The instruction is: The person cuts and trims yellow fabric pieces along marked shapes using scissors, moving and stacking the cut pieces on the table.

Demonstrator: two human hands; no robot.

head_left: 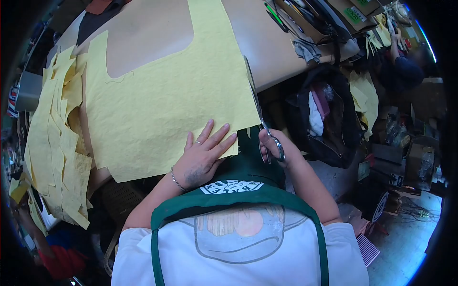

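Observation:
A large yellow sheet [167,105], cut in a U-like outline, lies on the table and hangs over its near edge. My left hand [202,152] rests flat on the sheet near its lower right corner, fingers spread. In my right hand [281,148] is a pair of metal scissors [264,125], thumb and fingers at the handle loops. The blades stretch up along the sheet's right edge, partly over it. A notch shows in the sheet between my left hand and the scissors.
Yellow cut strips [57,138] are piled at the left. A box with pens and tools [305,19] stands at the table's back right. Beside the table hangs an open black bag [329,119]. Other people's arms show at far left [38,229] and upper right [395,45].

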